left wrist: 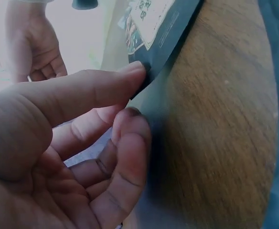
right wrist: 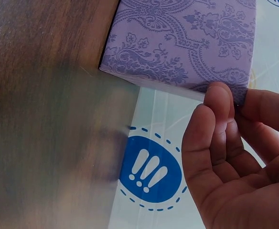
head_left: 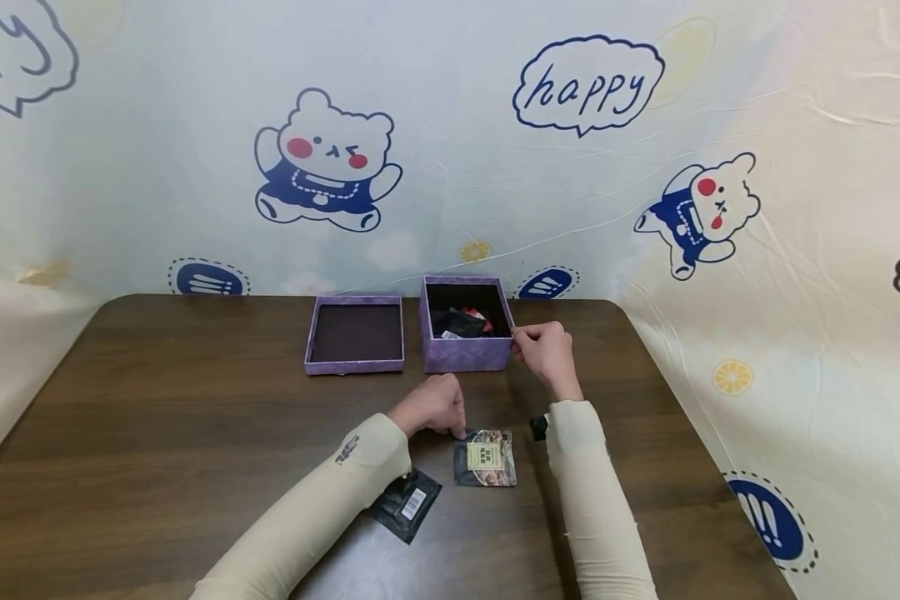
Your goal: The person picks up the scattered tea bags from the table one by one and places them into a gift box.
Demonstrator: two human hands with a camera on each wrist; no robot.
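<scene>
A dark sachet with a pale label point(head_left: 484, 457) lies on the wooden table, and its upper left corner is pinched by my left hand point(head_left: 431, 406). In the left wrist view, the thumb point(left wrist: 96, 88) lies on the sachet's dark edge point(left wrist: 177, 33). My right hand point(head_left: 546, 354) grips the front right corner of a purple patterned box point(head_left: 465, 356). Seen from the right wrist, the fingertips and thumb are at the corner of the box wall point(right wrist: 192, 43). Dark and red packets point(head_left: 461, 323) lie inside the box.
A second black sachet with a barcode label point(head_left: 405, 506) lies partly under the left forearm. The purple box lid point(head_left: 355, 367) lies hollow side up, left of the box. A small black object point(head_left: 538, 427) shows beside the right sleeve. A printed cloth point(head_left: 450, 167) hangs behind the table.
</scene>
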